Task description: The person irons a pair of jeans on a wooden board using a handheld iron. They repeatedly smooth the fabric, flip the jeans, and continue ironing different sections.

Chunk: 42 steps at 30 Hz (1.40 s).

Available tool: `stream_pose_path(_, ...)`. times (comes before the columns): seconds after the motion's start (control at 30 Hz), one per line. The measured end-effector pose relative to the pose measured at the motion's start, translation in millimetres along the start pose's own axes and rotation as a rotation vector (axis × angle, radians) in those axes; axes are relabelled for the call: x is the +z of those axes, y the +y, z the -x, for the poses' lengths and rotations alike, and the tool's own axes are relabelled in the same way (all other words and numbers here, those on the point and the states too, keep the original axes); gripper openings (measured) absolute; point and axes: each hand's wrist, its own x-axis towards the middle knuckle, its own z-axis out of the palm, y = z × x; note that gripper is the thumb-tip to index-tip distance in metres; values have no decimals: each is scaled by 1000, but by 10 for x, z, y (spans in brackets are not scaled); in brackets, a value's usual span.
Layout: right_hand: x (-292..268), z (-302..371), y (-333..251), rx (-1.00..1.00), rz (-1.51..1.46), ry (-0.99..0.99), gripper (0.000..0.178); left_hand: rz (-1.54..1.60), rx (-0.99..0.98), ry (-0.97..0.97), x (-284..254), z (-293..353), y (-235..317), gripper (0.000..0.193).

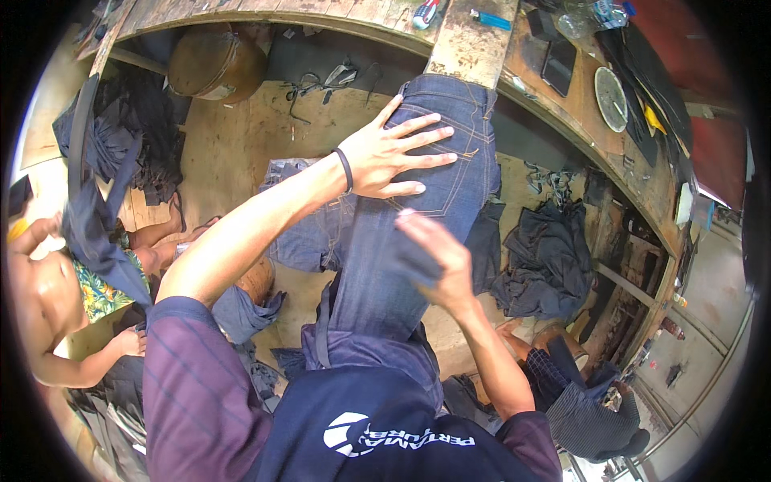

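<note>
A pair of dark blue jeans (377, 257) is stretched lengthwise over a narrow wooden board (474, 48), waistband at the far end and legs toward my lap. My left hand (389, 157), with a black band on its wrist, lies flat with spread fingers on the seat by a back pocket. Lower down, over the upper leg, my right hand (446, 261) is curled round a dark grey, pad-like piece (414, 263). Motion smears this piece, so its exact kind does not show.
On the curved wooden bench (590, 104) lie a phone (558, 66), a round lid (610, 99) and a plastic bottle (606, 14). Dark garments (546, 257) are heaped below. People sit at the left (60, 297) and lower right (594, 414). A rusty drum (217, 63) stands far left.
</note>
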Motion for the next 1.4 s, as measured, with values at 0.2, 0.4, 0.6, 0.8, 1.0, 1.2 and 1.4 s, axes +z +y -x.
stream_pose_path(0.2,459,238,-486,-116,-180,-188,70,-33,-138,0,53,-123,118,80)
stream_pose_path(0.4,378,242,-320,-71,-46,-219,68,-37,-251,45,91,-364,156,98)
stream_pose_path(0.6,491,99,-333,52,-279,-375,66,-17,-278,91,95,-354,116,100)
stream_pose_path(0.8,451,-178,-456,-76,-84,-162,64,4,-298,151,140,-392,167,97)
stream_pose_path(1.0,372,197,-241,-50,-84,-148,74,-51,-413,112,144,-440,208,99)
stream_pose_path(1.2,584,767,-450,5,-274,-214,75,-131,-479,14,12,-542,382,98)
stream_pose_path(1.4,-81,587,-209,108,-169,-151,72,-53,-521,116,34,-867,582,76)
